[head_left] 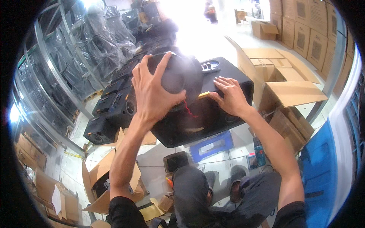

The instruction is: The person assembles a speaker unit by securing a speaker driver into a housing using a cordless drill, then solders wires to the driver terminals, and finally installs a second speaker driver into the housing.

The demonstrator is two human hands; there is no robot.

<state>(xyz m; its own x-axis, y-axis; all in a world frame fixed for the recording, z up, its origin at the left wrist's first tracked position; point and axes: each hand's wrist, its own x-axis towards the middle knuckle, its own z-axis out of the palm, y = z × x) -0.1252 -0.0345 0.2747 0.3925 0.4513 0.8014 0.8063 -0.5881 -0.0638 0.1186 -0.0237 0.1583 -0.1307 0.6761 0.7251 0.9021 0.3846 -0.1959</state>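
Note:
A big black speaker cabinet [213, 117] lies in front of me on a blue plastic stool [213, 146]. My left hand [154, 91] grips a round black speaker driver [182, 74] held tilted over the cabinet. A red wire [189, 109] hangs from the driver down to the cabinet. My right hand [229, 95] rests flat on the cabinet's top, fingers spread, its thumb beside a small yellow tab [203, 94]. A silver control panel [210, 66] sits at the cabinet's far end.
A row of black speakers [114, 106] runs along the left, with plastic-wrapped ones [99, 49] stacked behind metal rails. Open cardboard boxes [281, 83] lie to the right, stacked cartons [304, 30] beyond. More boxes [99, 186] sit by my left knee. A drill [259, 154] lies on the floor.

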